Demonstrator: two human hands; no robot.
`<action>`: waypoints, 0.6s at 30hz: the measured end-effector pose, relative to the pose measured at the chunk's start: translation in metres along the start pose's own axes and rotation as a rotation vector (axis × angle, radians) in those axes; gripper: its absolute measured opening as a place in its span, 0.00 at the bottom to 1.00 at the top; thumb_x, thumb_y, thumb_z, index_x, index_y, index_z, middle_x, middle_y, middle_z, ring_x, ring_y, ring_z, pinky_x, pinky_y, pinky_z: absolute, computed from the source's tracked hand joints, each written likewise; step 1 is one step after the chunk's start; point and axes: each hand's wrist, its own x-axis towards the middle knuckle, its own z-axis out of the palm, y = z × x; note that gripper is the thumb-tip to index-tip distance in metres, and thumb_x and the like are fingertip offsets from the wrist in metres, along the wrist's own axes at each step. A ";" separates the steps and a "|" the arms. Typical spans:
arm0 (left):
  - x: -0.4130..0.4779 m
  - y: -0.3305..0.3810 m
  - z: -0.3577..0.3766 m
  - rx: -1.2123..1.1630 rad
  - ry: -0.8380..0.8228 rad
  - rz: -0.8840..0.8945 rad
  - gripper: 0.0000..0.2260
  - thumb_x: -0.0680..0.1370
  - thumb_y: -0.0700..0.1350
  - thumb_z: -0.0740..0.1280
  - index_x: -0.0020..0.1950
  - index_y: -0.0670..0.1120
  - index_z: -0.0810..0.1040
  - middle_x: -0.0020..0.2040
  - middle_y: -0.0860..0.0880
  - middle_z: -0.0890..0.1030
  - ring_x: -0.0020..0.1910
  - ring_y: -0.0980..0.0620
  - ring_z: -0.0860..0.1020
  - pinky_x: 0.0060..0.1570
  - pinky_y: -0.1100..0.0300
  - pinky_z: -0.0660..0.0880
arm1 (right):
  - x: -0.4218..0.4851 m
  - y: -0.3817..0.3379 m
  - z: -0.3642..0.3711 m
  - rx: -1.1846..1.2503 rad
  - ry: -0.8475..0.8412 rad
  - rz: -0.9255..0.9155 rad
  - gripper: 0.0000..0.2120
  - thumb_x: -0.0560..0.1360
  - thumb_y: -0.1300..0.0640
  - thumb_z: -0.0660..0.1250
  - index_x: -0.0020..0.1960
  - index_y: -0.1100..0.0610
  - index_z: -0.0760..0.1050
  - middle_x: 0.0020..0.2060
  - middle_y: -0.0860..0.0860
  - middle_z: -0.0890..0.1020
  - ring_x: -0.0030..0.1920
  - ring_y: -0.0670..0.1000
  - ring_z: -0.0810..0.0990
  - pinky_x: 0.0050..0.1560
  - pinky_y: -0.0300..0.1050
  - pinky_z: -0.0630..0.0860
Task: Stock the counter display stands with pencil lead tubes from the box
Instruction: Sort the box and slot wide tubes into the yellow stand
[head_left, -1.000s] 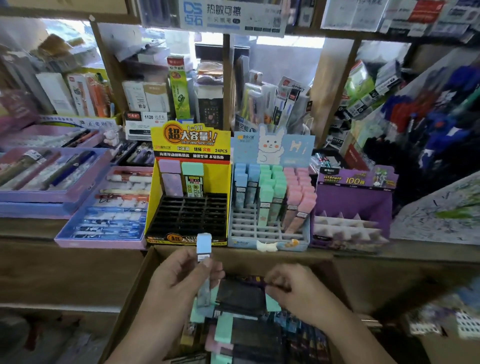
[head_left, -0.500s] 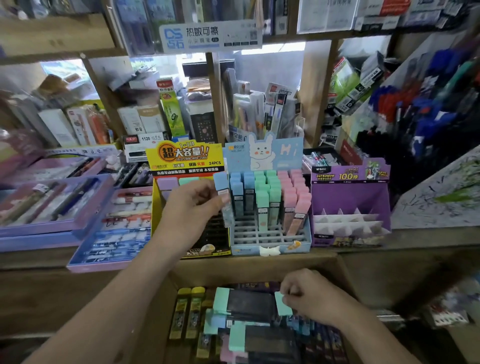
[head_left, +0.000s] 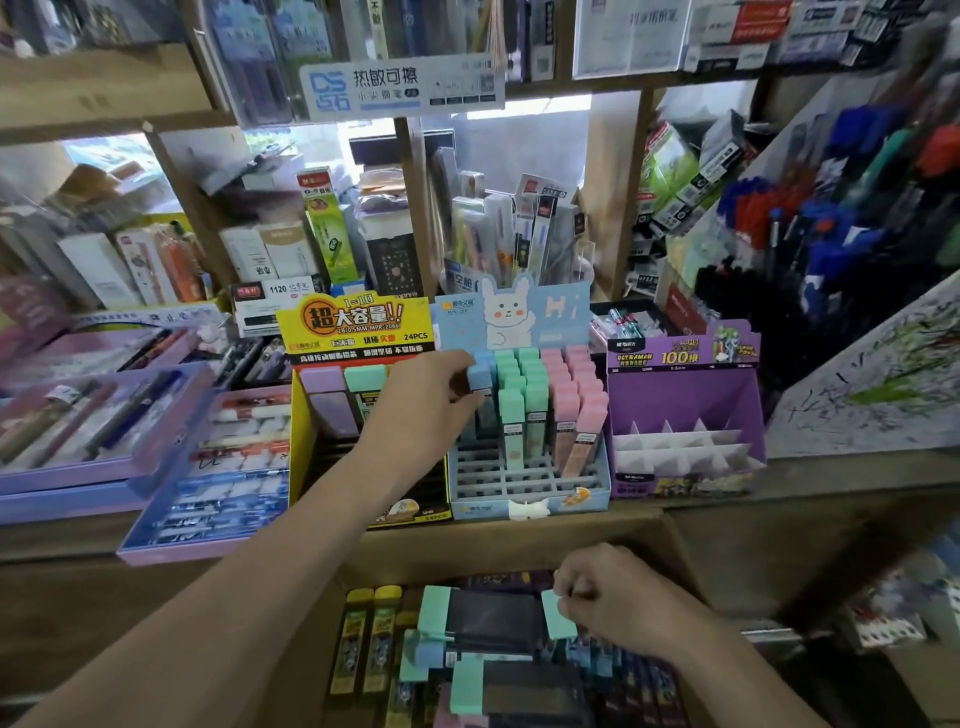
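Blue-capped tube (head_left: 480, 376), pinched in our left hand (head_left: 421, 410), sits at the rabbit stand (head_left: 524, 486) left column; front rows, most of the yellow stand (head_left: 300, 431) and the purple stand (head_left: 685, 405) we log unfilled, while our right hand (head_left: 618, 603) pinches a mint-capped tube (head_left: 558, 616) in the box (head_left: 519, 545).

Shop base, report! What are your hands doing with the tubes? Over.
Left hand grips blue-capped tube at bunny stand, blue column. Right hand pinches green-capped case in box. Nothing in the way.
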 end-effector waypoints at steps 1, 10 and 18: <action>-0.001 0.000 0.002 0.031 -0.004 0.006 0.04 0.76 0.44 0.73 0.47 0.50 0.80 0.41 0.51 0.83 0.41 0.51 0.82 0.38 0.59 0.75 | 0.000 0.000 0.000 0.002 0.000 -0.001 0.02 0.79 0.51 0.71 0.48 0.47 0.81 0.42 0.46 0.86 0.42 0.45 0.85 0.44 0.41 0.82; -0.004 -0.003 0.004 0.190 -0.007 0.028 0.10 0.78 0.45 0.71 0.41 0.52 0.72 0.38 0.51 0.80 0.40 0.46 0.79 0.34 0.55 0.73 | -0.001 0.001 0.000 0.020 -0.017 -0.009 0.02 0.79 0.51 0.70 0.50 0.47 0.82 0.45 0.46 0.85 0.45 0.45 0.84 0.48 0.42 0.82; -0.012 0.000 0.010 0.182 0.039 0.014 0.09 0.79 0.44 0.70 0.55 0.48 0.71 0.44 0.51 0.84 0.42 0.47 0.83 0.39 0.51 0.79 | -0.001 0.001 -0.001 0.047 -0.036 0.000 0.02 0.79 0.51 0.70 0.51 0.48 0.82 0.46 0.46 0.85 0.46 0.46 0.84 0.52 0.45 0.83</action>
